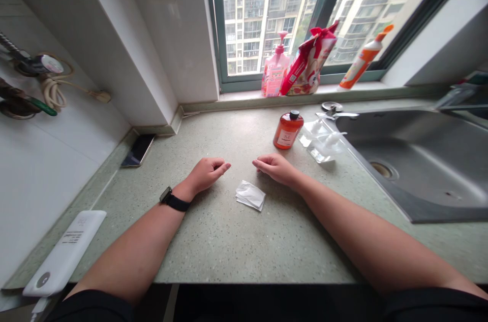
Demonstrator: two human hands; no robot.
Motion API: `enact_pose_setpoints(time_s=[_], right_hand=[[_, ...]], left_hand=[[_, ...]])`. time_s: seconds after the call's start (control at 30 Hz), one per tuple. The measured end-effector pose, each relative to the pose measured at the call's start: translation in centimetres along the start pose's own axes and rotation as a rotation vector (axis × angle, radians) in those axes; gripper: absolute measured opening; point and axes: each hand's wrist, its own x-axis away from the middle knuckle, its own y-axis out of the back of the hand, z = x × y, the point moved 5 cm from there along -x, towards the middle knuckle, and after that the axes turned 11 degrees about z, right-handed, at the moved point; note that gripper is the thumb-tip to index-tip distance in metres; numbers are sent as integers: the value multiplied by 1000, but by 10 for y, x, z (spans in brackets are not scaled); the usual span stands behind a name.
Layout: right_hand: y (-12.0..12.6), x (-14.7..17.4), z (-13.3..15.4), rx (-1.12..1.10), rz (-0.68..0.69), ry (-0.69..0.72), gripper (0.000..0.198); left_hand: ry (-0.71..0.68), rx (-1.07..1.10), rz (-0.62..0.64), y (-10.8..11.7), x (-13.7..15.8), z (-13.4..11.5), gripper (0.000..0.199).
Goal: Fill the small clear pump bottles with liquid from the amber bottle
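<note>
My left hand rests on the speckled green countertop, curled into a loose fist with nothing visible in it. Opposite it lies my right hand, its fingers likewise curled and no object showing. Between and slightly in front of them is a folded white tissue, touched by neither hand. Behind my right hand stands an orange-red bottle with a black cap. Two clear pump bottles are just to the right of it, near the sink. A black watch is on my left wrist.
A steel sink is set into the counter at the right. A phone and a white power bank lie at the left. On the window sill stand a pink pump bottle, a red bag and an orange bottle.
</note>
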Motion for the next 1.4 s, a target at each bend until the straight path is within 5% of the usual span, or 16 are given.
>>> enact_pose_setpoints(time_s=[0.4, 0.63, 0.83, 0.97, 1.13, 1.27, 1.4], right_hand=[[-3, 0, 2, 90, 45, -1, 62], [-5, -2, 1, 185, 36, 14, 60], [-3, -7, 25, 347, -28, 116, 55], [36, 3, 76, 428, -256, 302, 45], [114, 31, 128, 452, -681, 276, 31], [151, 44, 119, 535, -937, 55, 25], [152, 33, 84, 714, -873, -262, 30]], left_hand=[[0, -17, 16, 1, 0, 1, 52], [-58, 50, 0, 4, 4, -4, 33], [-128, 36, -32, 9, 6, -11, 50], [-120, 2, -2, 7, 5, -11, 55], [-117, -35, -6, 6, 4, -10, 49], [-107, -33, -9, 6, 4, -7, 46], [-90, -46, -7, 4, 3, -6, 43]])
